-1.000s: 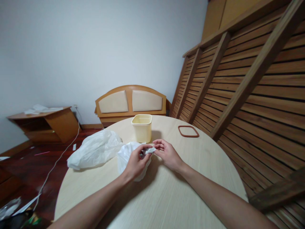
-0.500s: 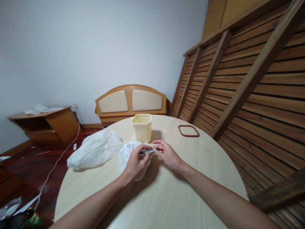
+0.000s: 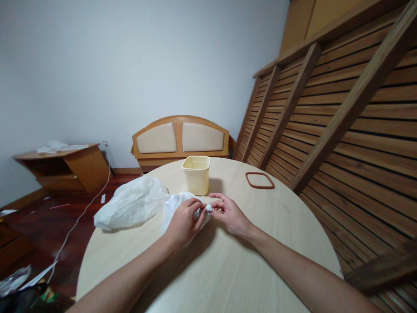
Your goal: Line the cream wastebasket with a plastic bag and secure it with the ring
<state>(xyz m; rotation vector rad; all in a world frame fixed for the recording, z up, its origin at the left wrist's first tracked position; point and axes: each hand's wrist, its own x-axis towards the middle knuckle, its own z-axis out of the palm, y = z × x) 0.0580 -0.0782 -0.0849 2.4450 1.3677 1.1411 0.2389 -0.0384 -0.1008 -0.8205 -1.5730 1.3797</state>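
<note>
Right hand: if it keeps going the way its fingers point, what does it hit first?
The right hand points left, fingertips pinching the edge of the small white plastic bag. Straight on, it would meet that bag and the left hand gripping it. The bigger bag lies beyond, though depth is unclear.

Bare pale wooden counter (image 3: 228, 269) lies open near and right; the cream plastic tub (image 3: 196, 174) and crumpled white plastic bag (image 3: 130, 203) block beyond and left.
</note>
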